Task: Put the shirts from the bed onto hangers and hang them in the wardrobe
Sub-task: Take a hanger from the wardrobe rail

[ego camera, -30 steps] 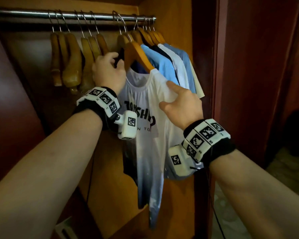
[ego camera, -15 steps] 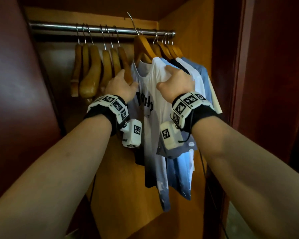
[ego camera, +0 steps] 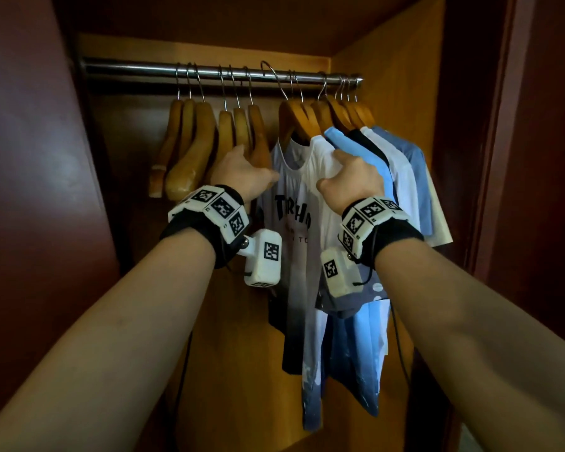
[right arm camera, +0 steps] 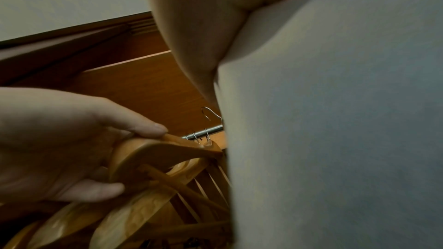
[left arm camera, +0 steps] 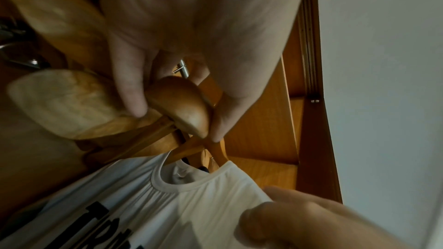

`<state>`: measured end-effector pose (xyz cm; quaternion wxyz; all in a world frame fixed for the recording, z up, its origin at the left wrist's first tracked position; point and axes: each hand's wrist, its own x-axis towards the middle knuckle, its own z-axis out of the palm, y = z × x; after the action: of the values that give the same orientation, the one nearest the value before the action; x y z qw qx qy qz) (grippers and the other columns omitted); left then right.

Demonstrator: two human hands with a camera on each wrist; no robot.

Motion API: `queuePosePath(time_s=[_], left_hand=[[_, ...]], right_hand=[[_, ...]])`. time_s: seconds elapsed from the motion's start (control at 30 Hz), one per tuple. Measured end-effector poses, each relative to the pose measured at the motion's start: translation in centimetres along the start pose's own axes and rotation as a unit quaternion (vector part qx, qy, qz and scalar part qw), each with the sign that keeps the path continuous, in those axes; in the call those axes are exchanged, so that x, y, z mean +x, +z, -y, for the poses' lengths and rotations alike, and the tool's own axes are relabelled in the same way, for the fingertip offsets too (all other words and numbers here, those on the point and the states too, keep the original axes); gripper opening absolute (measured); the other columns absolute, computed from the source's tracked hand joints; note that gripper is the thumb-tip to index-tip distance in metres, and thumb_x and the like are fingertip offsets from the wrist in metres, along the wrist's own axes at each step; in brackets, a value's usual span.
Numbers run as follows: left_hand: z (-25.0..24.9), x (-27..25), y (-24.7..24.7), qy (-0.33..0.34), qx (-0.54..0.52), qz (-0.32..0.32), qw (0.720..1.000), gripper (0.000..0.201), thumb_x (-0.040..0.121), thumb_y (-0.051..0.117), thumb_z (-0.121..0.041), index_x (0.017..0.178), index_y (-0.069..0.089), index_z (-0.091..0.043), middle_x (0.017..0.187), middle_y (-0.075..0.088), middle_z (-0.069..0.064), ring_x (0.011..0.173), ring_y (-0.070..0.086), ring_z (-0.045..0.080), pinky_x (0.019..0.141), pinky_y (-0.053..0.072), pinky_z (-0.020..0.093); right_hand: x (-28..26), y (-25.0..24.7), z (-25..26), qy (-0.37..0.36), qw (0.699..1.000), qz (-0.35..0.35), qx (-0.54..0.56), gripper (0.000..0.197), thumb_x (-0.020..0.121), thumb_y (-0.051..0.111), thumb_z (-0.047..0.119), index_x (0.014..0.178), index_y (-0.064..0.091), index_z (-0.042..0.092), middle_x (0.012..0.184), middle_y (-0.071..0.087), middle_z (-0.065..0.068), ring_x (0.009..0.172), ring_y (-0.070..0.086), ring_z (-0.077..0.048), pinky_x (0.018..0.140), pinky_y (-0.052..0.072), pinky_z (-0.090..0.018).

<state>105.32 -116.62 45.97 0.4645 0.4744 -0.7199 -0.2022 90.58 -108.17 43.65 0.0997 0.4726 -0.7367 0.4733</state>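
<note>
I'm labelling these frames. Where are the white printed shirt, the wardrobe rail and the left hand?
white printed shirt (ego camera: pixel 302 177): head view, chest above the print.
wardrobe rail (ego camera: pixel 137 67): head view, bare left stretch.
left hand (ego camera: pixel 242 172): head view, back of hand.

The head camera looked forward and slightly up into the open brown wooden wardrobe, from arm's reach. Each wrist camera sat close under its palm, aimed upward along the fingers. All three views shared the white printed T-shirt and the empty tan wooden hangers.
</note>
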Motion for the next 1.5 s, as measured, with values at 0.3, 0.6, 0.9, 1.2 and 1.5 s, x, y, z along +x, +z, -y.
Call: queuePosePath(time_s=[0.3,0.6,0.9,1.2,1.5], left_hand=[[-1.0,-0.2,2.3,0.003,-0.113,0.045,0.993,0.089,0.086,0.070,-0.028,0.154,0.015,-0.021,0.156,0.030,-0.001,0.140,0.033,0.019,0.106,0.029,0.026],[1.7,0.0,3.7,0.018,-0.271,0.082,0.959,0.097,0.071,0.080,-0.045,0.149,0.024,-0.042,0.152,0.036,-0.007,0.134,0.040,0.015,0.104,0.034,0.032],[2.6,0.7,2.1,0.059,-0.253,0.034,0.965,0.080,0.082,0.073,-0.034,0.148,0.028,-0.037,0.151,0.037,-0.001,0.133,0.041,0.017,0.110,0.036,0.039],[2.9,-0.1,-0.3,0.078,-0.218,0.008,0.973,0.084,0.084,0.072,-0.035,0.152,0.023,-0.033,0.155,0.032,-0.003,0.138,0.036,0.014,0.112,0.034,0.034],[2.8,-0.3,-0.9,0.082,-0.206,0.024,0.975,0.077,0.091,0.060,-0.046,0.153,0.017,-0.033,0.159,0.023,-0.006,0.142,0.027,0.012,0.100,0.025,0.022]], right_hand=[[0.2,-0.6,-1.4,-0.003,1.000,-0.009,0.021,0.056,0.085,0.060,0.027,0.139,0.047,0.027,0.120,0.063,-0.007,0.113,0.058,-0.028,0.087,0.045,-0.032],[0.3,0.1,-2.3,0.009,0.999,-0.020,0.031,0.063,0.082,0.061,0.028,0.142,0.043,0.033,0.124,0.062,-0.006,0.113,0.058,-0.029,0.090,0.047,-0.033],[0.7,0.1,-2.0,0.017,1.000,-0.020,0.012,0.062,0.084,0.060,0.029,0.143,0.042,0.033,0.125,0.061,-0.006,0.114,0.057,-0.029,0.090,0.047,-0.034],[0.8,1.5,0.7,0.008,0.999,-0.012,0.045,0.062,0.086,0.060,0.029,0.145,0.040,0.032,0.126,0.062,-0.004,0.119,0.055,-0.026,0.094,0.044,-0.032],[4.8,2.5,3.6,0.035,0.993,0.004,0.114,0.047,0.090,0.058,0.030,0.136,0.050,0.022,0.126,0.059,-0.008,0.114,0.057,-0.028,0.078,0.039,-0.029]])
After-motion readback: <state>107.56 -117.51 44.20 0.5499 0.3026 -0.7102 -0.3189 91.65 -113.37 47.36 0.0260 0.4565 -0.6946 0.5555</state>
